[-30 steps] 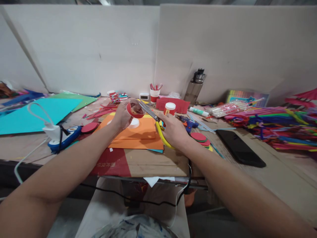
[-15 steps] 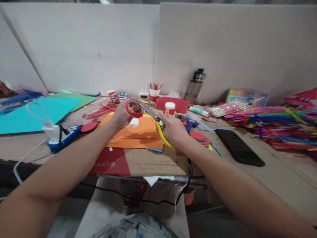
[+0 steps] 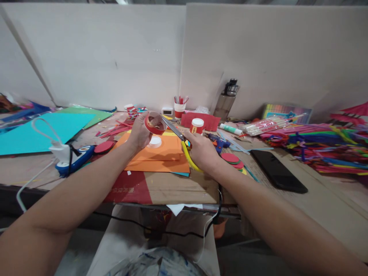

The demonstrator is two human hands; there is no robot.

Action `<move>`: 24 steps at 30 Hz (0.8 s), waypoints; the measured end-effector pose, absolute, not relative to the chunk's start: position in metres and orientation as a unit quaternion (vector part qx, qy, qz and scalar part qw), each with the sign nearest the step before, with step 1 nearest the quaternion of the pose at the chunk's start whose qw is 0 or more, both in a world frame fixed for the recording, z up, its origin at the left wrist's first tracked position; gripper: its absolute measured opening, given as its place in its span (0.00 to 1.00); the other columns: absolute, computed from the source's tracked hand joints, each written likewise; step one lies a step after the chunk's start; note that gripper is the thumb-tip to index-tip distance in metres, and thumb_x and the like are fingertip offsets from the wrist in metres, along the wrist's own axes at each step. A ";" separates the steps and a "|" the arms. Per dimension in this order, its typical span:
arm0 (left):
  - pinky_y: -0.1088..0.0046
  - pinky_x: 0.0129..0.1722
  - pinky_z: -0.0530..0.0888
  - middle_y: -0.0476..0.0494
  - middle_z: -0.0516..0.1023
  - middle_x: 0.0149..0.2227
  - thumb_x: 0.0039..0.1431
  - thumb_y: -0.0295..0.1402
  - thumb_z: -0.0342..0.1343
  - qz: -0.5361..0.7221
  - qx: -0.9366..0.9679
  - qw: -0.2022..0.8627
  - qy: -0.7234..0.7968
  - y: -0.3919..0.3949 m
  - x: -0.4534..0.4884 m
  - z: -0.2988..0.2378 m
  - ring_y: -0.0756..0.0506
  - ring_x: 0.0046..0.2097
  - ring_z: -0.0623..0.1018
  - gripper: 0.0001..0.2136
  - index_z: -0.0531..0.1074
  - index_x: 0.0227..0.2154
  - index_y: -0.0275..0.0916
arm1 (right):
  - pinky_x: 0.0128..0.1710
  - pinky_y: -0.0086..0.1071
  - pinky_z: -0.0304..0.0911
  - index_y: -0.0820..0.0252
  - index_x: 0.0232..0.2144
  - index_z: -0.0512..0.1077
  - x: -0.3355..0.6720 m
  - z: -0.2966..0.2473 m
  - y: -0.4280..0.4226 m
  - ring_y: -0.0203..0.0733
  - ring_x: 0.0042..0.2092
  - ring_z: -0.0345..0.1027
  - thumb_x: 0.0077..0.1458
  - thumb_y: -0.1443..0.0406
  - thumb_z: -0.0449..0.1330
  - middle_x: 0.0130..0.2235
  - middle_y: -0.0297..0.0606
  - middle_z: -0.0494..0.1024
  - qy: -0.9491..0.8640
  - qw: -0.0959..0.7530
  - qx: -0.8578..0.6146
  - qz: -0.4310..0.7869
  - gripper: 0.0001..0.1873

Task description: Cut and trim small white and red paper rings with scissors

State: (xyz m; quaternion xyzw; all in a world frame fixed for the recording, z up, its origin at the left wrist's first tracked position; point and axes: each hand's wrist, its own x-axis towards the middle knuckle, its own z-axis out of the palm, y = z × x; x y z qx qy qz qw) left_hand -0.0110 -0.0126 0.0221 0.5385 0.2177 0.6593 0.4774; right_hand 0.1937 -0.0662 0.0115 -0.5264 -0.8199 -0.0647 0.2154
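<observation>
My left hand (image 3: 140, 132) is closed around a red and white paper cup (image 3: 155, 129), its round opening turned toward me. In my right hand (image 3: 201, 147) is a pair of scissors (image 3: 188, 153) with yellow handles, fingers wrapped round the grips. The blades point up and left, their tips at the cup's right rim; whether they are biting into it I cannot tell. Below the cup, a white round lid (image 3: 155, 142) lies on stacked orange paper (image 3: 161, 165). Just behind my right hand stands a small red tub with a white lid (image 3: 197, 125).
A black phone (image 3: 277, 170) lies right of my right arm, near colourful pipe cleaners (image 3: 319, 142). Red paper discs (image 3: 230, 159) sit beside my right wrist. At left are turquoise sheets (image 3: 43, 134) and a blue device with a white plug (image 3: 74, 160). A bottle (image 3: 225, 101) leans at the back.
My left hand and the cup have shifted very slightly left and tilted a little. My right hand with the scissors stays almost in the same place.
</observation>
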 end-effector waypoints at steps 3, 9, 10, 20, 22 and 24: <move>0.79 0.26 0.69 0.52 0.70 0.22 0.43 0.37 0.71 0.639 0.548 0.497 0.211 -0.015 -0.008 0.022 0.54 0.25 0.71 0.16 0.69 0.24 0.35 | 0.37 0.35 0.60 0.58 0.55 0.69 0.193 0.010 -0.067 0.48 0.43 0.71 0.58 0.66 0.53 0.48 0.48 0.75 -0.815 0.219 -0.530 -0.082 0.22; 0.79 0.23 0.66 0.52 0.68 0.21 0.41 0.36 0.71 0.607 0.557 0.527 0.208 -0.018 -0.006 0.021 0.55 0.23 0.69 0.16 0.68 0.22 0.35 | 0.33 0.34 0.57 0.57 0.55 0.68 0.192 0.011 -0.069 0.48 0.42 0.70 0.60 0.66 0.52 0.49 0.49 0.74 -0.812 0.200 -0.539 -0.098 0.21; 0.79 0.24 0.67 0.52 0.69 0.21 0.41 0.36 0.71 0.606 0.558 0.529 0.206 -0.018 -0.006 0.021 0.55 0.23 0.69 0.16 0.69 0.22 0.35 | 0.33 0.34 0.57 0.57 0.55 0.68 0.192 0.011 -0.069 0.48 0.41 0.70 0.60 0.66 0.51 0.49 0.48 0.74 -0.814 0.197 -0.537 -0.101 0.21; 0.78 0.21 0.68 0.50 0.71 0.21 0.45 0.39 0.71 0.581 0.585 0.527 0.205 -0.012 -0.013 0.019 0.53 0.23 0.71 0.17 0.68 0.22 0.35 | 0.36 0.35 0.58 0.55 0.60 0.65 0.193 0.013 -0.070 0.48 0.40 0.71 0.58 0.68 0.51 0.45 0.45 0.77 -0.817 0.181 -0.538 -0.101 0.27; 0.77 0.21 0.69 0.49 0.70 0.21 0.46 0.40 0.70 0.578 0.598 0.517 0.201 -0.011 -0.013 0.019 0.53 0.23 0.72 0.17 0.68 0.21 0.35 | 0.37 0.35 0.59 0.56 0.59 0.66 0.193 0.014 -0.070 0.49 0.41 0.71 0.59 0.68 0.51 0.45 0.45 0.77 -0.818 0.187 -0.535 -0.098 0.26; 0.77 0.21 0.70 0.49 0.70 0.21 0.46 0.40 0.70 0.582 0.599 0.512 0.201 -0.012 -0.012 0.020 0.53 0.23 0.72 0.18 0.67 0.21 0.35 | 0.39 0.35 0.59 0.56 0.59 0.67 0.193 0.014 -0.070 0.49 0.42 0.71 0.59 0.68 0.51 0.45 0.45 0.77 -0.819 0.194 -0.532 -0.093 0.25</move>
